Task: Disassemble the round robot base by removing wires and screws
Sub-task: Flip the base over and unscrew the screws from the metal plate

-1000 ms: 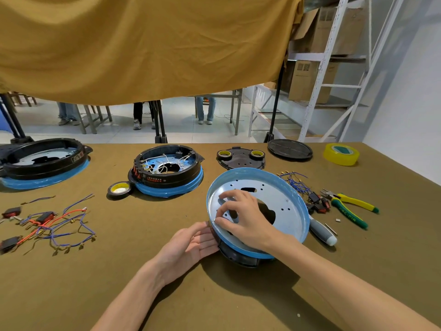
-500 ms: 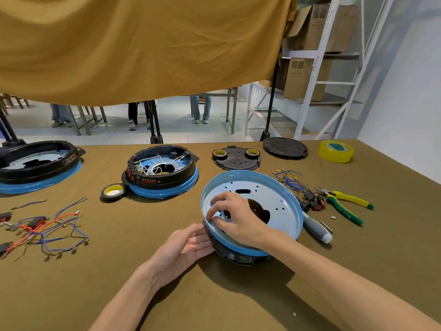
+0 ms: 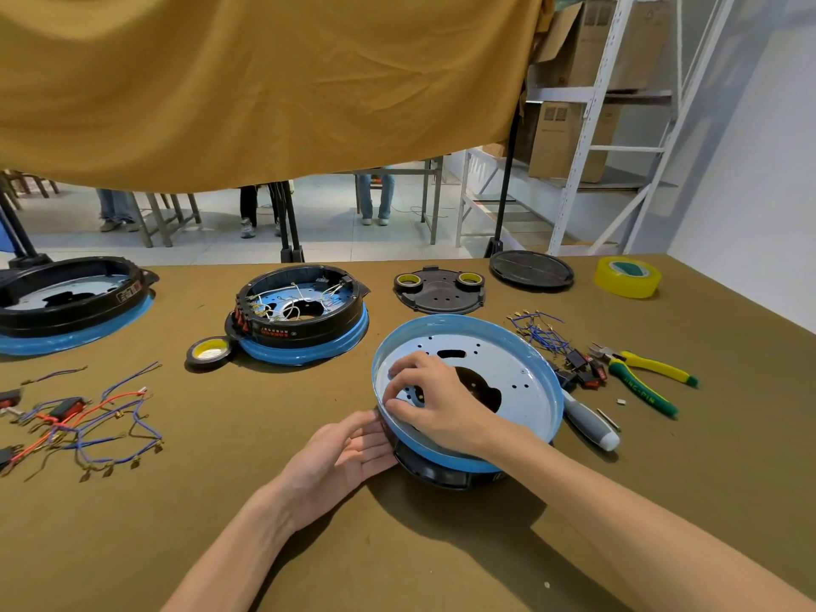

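A round robot base (image 3: 508, 368) with a blue rim and pale metal plate lies upside down and tilted in front of me. My right hand (image 3: 435, 401) rests on its near left part, fingers curled over the plate; what the fingertips pinch is hidden. My left hand (image 3: 349, 457) lies palm up with straight fingers against the base's black lower edge. Removed blue wires and black switches (image 3: 556, 346) lie right of the base.
A grey screwdriver (image 3: 589, 424) and green-yellow pliers (image 3: 640, 377) lie right of the base. A second wired base (image 3: 300, 315), a third base (image 3: 66, 302), black tape (image 3: 209, 351), yellow tape (image 3: 627, 276), two black covers (image 3: 441, 289) and loose wires (image 3: 88, 421) are spread over the brown table.
The view has shifted slightly. My right hand's fingers have moved a little on the plate; my left hand stays against the base's edge.
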A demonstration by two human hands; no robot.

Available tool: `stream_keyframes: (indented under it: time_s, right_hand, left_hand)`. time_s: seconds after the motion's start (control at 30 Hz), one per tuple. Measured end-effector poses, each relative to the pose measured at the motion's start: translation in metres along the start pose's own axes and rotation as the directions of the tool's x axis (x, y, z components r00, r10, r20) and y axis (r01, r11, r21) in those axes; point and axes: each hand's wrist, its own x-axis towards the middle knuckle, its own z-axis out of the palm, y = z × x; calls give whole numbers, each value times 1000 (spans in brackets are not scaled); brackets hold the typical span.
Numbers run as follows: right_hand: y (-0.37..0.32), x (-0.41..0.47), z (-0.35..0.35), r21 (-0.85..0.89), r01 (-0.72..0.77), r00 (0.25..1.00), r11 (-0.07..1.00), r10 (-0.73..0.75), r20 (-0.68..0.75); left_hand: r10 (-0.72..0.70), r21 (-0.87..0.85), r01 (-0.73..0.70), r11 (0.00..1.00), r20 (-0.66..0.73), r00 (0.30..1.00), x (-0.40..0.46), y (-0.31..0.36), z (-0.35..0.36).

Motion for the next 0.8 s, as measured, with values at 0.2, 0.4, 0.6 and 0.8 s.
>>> stream_keyframes:
  time_s: [0.2, 0.4, 0.6, 0.8]
  right_hand:
    - [2, -4, 0, 75, -6, 1000, 997, 7, -11]
    - [3, -3, -1, 43, 3, 1000, 999, -4, 15]
    - [-1, 0, -2, -1, -4, 1000, 1000, 4, 4]
    - [-3, 1, -10, -91, 51, 996, 995, -44, 76]
  left_hand:
    - [-10, -13, 10, 1000, -1, 1000, 0, 1, -1]
    - [-22, -19, 22, 1000, 1, 1000, -2, 1, 1]
    - [-34, -17, 34, 999, -24, 999, -1, 1, 1]
    - [-35, -43, 34, 999, -31, 999, -3, 3, 4]
